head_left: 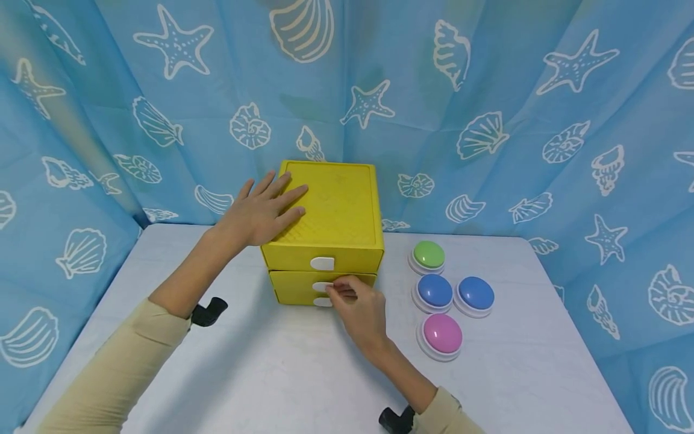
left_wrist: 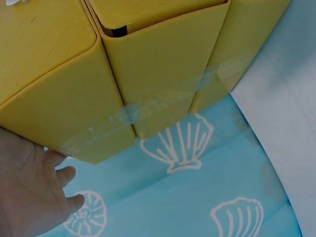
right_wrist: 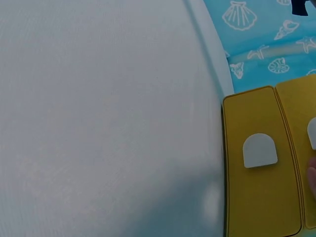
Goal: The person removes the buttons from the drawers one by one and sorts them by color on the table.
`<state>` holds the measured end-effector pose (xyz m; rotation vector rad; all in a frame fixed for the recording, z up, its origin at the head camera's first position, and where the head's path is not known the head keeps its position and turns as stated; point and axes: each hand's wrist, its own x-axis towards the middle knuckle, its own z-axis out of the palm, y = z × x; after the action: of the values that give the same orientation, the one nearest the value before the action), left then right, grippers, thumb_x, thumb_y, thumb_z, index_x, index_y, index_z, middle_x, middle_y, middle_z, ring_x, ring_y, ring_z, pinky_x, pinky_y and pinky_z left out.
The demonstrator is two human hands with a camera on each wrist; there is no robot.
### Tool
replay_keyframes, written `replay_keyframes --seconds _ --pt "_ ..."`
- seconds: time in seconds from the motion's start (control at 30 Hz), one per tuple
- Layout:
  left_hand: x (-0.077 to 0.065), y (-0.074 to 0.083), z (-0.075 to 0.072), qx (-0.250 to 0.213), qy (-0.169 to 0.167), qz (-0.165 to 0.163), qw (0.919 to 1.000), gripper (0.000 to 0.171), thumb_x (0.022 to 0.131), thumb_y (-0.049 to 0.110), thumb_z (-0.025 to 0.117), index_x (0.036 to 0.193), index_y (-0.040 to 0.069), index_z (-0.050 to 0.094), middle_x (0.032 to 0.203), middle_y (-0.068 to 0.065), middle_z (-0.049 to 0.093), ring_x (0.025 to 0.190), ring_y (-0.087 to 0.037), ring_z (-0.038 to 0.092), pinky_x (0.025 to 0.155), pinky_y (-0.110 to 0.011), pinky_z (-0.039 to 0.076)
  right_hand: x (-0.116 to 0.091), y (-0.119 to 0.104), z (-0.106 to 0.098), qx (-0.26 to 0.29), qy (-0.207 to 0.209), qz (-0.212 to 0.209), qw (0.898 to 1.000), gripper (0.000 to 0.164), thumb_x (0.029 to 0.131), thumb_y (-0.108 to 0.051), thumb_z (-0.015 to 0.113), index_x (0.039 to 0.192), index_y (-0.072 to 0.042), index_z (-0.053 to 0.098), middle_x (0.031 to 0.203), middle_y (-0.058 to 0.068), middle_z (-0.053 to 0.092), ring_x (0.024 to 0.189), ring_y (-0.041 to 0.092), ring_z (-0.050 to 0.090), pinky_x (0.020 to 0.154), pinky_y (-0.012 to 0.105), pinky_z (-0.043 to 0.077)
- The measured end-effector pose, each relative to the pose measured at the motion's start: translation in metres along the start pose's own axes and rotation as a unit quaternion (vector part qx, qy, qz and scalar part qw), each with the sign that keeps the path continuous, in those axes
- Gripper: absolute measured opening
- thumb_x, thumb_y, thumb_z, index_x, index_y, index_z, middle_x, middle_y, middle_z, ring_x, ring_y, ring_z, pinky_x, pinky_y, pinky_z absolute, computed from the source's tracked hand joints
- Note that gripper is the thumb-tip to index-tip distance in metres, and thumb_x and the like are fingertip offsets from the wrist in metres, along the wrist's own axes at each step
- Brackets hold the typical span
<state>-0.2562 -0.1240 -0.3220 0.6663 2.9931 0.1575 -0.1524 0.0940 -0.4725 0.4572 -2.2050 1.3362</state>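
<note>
A yellow drawer box (head_left: 331, 205) with white pull tabs stands near the back of the table. My left hand (head_left: 260, 211) rests on the left part of its top, fingers spread; in the left wrist view that hand (left_wrist: 29, 187) shows beside the box's side. With thumb and index finger, my right hand (head_left: 360, 310) pinches the middle drawer's tab (head_left: 322, 287). Above it sits the top drawer's tab (head_left: 322, 263), and just below is the bottom drawer's tab (right_wrist: 259, 150). Only fingertips (right_wrist: 312, 178) of the right hand appear in the right wrist view.
Right of the box lie round push lights or buttons: a green one (head_left: 429, 254), two blue ones (head_left: 435, 290) and a pink one (head_left: 443, 333). A blue curtain (head_left: 401, 120) with shell prints hangs behind the white-covered table (head_left: 260, 374).
</note>
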Motion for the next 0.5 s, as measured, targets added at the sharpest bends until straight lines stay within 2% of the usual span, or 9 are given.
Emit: replay_keyframes --seconds 0.13,0.23,0.4,0.5 --pt "0.000 0.001 0.000 0.000 -0.002 -0.001 1.0000 0.062 0.107 0.055 0.026 0.162 0.027 0.020 0.167 -0.010 0.005 0.151 -0.033 -0.004 0.117 -0.060 -0.001 -0.001 0.000 0.000 0.002 0.002 0.004 1.000 0.008 0.086 -0.012 0.080 0.087 -0.007 0.074 0.080 -0.001 0.073 0.072 0.007 0.070 0.068 0.020 0.057" --pt "0.001 0.001 0.000 0.002 -0.004 0.001 1.0000 0.062 0.107 0.055 0.025 0.162 0.027 0.019 0.167 -0.010 0.005 0.151 -0.033 -0.004 0.117 -0.060 -0.001 -0.004 0.000 -0.001 0.014 -0.011 0.024 1.000 0.012 0.084 -0.010 0.081 0.092 -0.007 0.072 0.085 0.000 0.073 0.077 0.010 0.071 0.069 0.023 0.058" --pt "0.001 0.001 0.000 -0.001 -0.006 0.004 1.0000 0.063 0.107 0.055 0.025 0.162 0.026 0.019 0.167 -0.010 0.005 0.151 -0.033 -0.005 0.117 -0.060 -0.001 -0.016 -0.001 -0.004 0.044 -0.071 0.099 0.992 0.031 0.081 -0.008 0.084 0.108 -0.009 0.067 0.101 0.003 0.071 0.093 0.020 0.070 0.075 0.033 0.059" --pt "0.001 0.000 0.000 -0.001 -0.006 0.002 1.0000 0.062 0.107 0.055 0.025 0.162 0.026 0.019 0.167 -0.010 0.004 0.151 -0.033 -0.006 0.117 -0.060 -0.002 -0.021 0.000 -0.005 0.037 -0.103 0.130 0.985 0.038 0.081 -0.012 0.085 0.114 -0.013 0.066 0.109 0.001 0.070 0.102 0.020 0.067 0.080 0.038 0.058"
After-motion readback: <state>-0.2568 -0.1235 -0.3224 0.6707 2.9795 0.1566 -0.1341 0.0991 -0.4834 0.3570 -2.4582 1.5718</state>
